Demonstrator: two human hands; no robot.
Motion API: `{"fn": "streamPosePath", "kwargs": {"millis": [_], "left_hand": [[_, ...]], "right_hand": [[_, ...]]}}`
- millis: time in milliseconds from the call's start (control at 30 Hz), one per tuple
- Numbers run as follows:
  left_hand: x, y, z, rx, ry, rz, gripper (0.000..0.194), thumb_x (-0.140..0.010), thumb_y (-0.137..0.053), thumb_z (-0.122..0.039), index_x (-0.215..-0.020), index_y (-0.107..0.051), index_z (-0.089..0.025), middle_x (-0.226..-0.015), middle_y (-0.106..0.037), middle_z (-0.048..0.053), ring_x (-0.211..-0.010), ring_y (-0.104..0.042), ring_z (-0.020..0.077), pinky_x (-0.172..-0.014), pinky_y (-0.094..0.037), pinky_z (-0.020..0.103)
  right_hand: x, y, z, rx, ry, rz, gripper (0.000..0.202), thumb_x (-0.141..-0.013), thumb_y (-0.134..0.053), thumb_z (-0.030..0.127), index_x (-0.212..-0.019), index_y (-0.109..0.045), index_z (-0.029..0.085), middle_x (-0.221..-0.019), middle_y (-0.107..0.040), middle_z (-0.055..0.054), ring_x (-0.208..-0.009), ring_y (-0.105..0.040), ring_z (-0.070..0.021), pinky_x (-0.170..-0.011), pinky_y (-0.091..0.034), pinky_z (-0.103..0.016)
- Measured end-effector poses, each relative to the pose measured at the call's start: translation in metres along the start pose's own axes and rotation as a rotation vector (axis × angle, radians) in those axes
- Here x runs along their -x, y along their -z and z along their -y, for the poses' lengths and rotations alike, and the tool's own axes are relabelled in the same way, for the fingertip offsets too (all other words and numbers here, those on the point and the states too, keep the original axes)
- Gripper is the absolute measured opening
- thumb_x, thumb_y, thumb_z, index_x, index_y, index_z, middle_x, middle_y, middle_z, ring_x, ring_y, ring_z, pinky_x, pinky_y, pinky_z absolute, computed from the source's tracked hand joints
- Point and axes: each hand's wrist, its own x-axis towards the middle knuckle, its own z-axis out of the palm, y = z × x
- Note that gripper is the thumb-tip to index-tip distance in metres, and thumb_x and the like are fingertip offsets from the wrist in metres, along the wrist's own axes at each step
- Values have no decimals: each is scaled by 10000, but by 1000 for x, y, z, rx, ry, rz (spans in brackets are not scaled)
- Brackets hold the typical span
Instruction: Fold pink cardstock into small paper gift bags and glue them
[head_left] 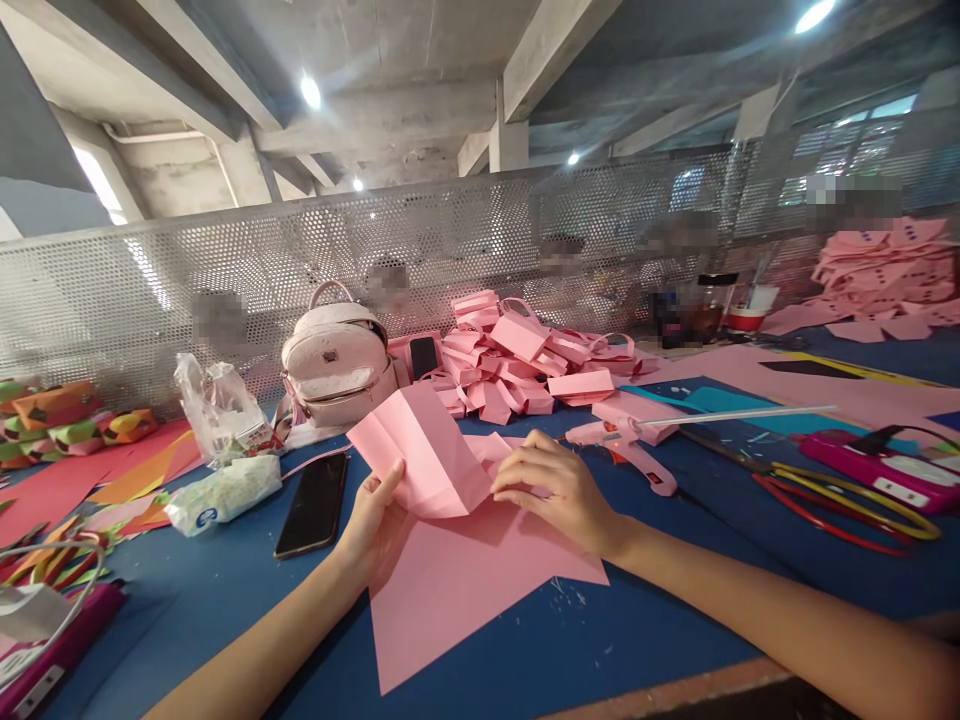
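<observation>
A folded pink paper piece [431, 450] is held up over the middle of the blue table. My left hand [375, 515] grips its left side, thumb on the front face. My right hand [551, 490] is at its right edge, fingers bent and pressed together on a small flap. Under both lies a flat pink sheet [450, 610] with a corner pointing toward me. A pink glue gun [626, 445] with a long white stick rests just right of my right hand. Behind the held paper is a heap of small folded pink paper pieces [517, 350].
A black phone [313, 505], a tissue pack [223, 493] and a pale backpack [341, 360] are at the left. Red and yellow scissors [847, 500] and a magenta power strip [881, 470] sit at the right. A perforated metal screen [465, 240] runs behind the table [225, 610].
</observation>
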Motion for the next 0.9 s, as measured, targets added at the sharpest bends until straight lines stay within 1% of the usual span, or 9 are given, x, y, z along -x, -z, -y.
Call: {"fn": "streamPosePath", "kwargs": {"millis": [100,200,333,400,500,633,733,800,900], "left_hand": [[1,-2,0,8,5,2,326,-650,-917,-390,-697,-745,-118,-698,-755,45,-648,-694,149,-688,-550,254],[3,-5,0,23,13,5,317,-663,-912,-385,-712,-746,-120,-726,-763,49,-665,-702,152,-717,-559,262],[5,-8,1,45,23,8,314,-679,-906,-376,-787,-754,-124,-792,-778,58,-748,-723,180,-775,-572,294],[6,-9,1,50,22,7,300,-690,-901,-352,-815,-753,-123,-815,-779,58,-751,-722,179,-754,-570,286],[5,-8,1,51,5,4,259,-696,-900,-303,-805,-746,-126,-785,-768,35,-700,-709,151,-705,-551,249],[3,-6,1,44,-11,20,289,-687,-905,-348,-753,-733,-126,-773,-760,25,-683,-693,128,-741,-541,235],[2,-5,1,35,-12,27,333,-663,-916,-378,-802,-750,-126,-811,-768,37,-727,-702,146,-760,-540,246],[1,-4,1,33,-14,22,349,-655,-918,-392,-819,-755,-131,-785,-763,29,-715,-698,147,-746,-540,250],[0,-1,1,33,-15,8,347,-637,-925,-401,-737,-738,-127,-711,-744,16,-652,-679,127,-701,-538,240]], "right_hand": [[0,0,0,38,29,14,181,-988,-599,328,-899,-731,242,-846,-731,-18,-772,-508,-188,-717,-419,-325],[0,-4,2,64,46,16,143,-979,-616,265,-879,-712,231,-840,-724,-15,-774,-498,-189,-723,-421,-324],[-1,-9,4,91,47,31,109,-965,-618,209,-870,-670,218,-841,-705,-24,-797,-525,-193,-760,-443,-338],[0,-11,4,86,31,49,116,-973,-592,195,-872,-646,218,-843,-693,-28,-811,-549,-195,-794,-458,-356],[1,-12,2,18,-54,40,133,-976,-578,194,-851,-614,222,-827,-670,-24,-810,-570,-193,-832,-478,-377],[1,-11,-1,-131,-188,11,156,-962,-586,195,-809,-598,223,-805,-649,-14,-796,-581,-183,-862,-493,-379],[-1,-9,0,-214,-265,24,171,-955,-587,216,-786,-608,212,-791,-637,-14,-735,-587,-167,-801,-514,-344],[-2,-8,1,-251,-312,26,189,-952,-599,256,-771,-610,205,-778,-633,-17,-707,-592,-163,-751,-518,-325],[-3,-7,1,-274,-361,3,214,-949,-616,309,-764,-611,201,-770,-639,-16,-702,-600,-165,-758,-513,-326]]}}
